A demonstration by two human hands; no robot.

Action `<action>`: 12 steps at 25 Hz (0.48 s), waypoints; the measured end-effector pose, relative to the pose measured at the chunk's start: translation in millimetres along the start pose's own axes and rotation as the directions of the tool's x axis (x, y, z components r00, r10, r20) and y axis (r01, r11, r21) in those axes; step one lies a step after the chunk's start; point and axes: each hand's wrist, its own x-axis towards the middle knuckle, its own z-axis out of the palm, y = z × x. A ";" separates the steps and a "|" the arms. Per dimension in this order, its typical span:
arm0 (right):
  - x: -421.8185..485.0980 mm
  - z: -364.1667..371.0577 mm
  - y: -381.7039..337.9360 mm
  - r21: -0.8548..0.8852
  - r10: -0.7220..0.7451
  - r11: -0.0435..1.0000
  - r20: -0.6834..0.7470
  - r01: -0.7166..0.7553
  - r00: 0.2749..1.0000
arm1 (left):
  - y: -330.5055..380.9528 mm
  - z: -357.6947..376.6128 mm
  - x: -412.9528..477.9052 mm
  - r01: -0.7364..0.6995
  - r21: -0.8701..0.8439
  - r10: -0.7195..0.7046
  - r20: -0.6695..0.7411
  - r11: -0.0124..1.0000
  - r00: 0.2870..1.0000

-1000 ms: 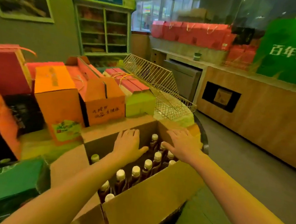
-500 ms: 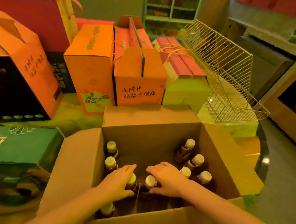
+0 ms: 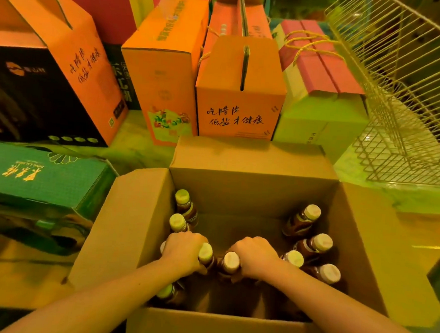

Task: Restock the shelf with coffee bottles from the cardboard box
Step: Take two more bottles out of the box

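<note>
The table [image 3: 135, 145] is crowded with orange gift boxes [image 3: 240, 95] toward its far edge, so the open cardboard box [image 3: 138, 225] sits at the near edge, flaps spread for reach. A wire rack [image 3: 398, 105] stands at the right. Coffee bottles [image 3: 311, 215] stand upright along both box walls. The left hand [image 3: 183, 250] grips a green-capped bottle [image 3: 205, 253] and the right hand [image 3: 256, 256] a pale-capped bottle [image 3: 231, 261], likely to lift two together. No shelf shows.

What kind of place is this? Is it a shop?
Most likely a shop: bright gift boxes stand packed together, a wire rack sits beside them, and an open cardboard box holds bottles for restocking.
</note>
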 end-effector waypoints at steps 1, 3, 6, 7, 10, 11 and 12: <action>-0.9 0.7 1.3 0.004 -0.005 1.000 -0.024 0.005 1.000 | 2.2 2.2 0.0 0.011 0.014 -0.010 -0.033 1.000 0.999; -3.3 -0.2 3.2 0.037 -0.026 0.999 -0.066 0.028 0.997 | 2.7 5.4 -0.7 0.007 -0.004 -0.007 -0.067 1.000 0.998; -10.5 -6.4 5.1 0.160 -0.046 0.985 -0.134 0.067 0.990 | -0.8 0.6 -4.4 -0.033 -0.164 0.022 -0.068 0.986 0.997; -14.0 -9.5 6.6 0.211 -0.041 0.975 -0.152 0.073 0.988 | -3.2 -4.6 -7.7 -0.053 -0.233 0.036 -0.076 0.971 0.996; -30.3 -26.9 13.5 0.508 -0.018 0.854 -0.189 0.114 0.982 | -12.7 -28.4 -20.9 -0.133 -0.436 0.089 -0.121 0.890 0.989; -36.7 -35.9 15.5 0.615 -0.021 0.772 -0.224 0.158 0.974 | -15.4 -40.1 -26.9 -0.156 -0.515 0.098 -0.139 0.843 0.986; -43.6 -46.6 17.0 0.693 -0.019 0.692 -0.266 0.205 0.964 | -16.1 -53.2 -34.1 -0.188 -0.591 0.111 -0.165 0.785 0.980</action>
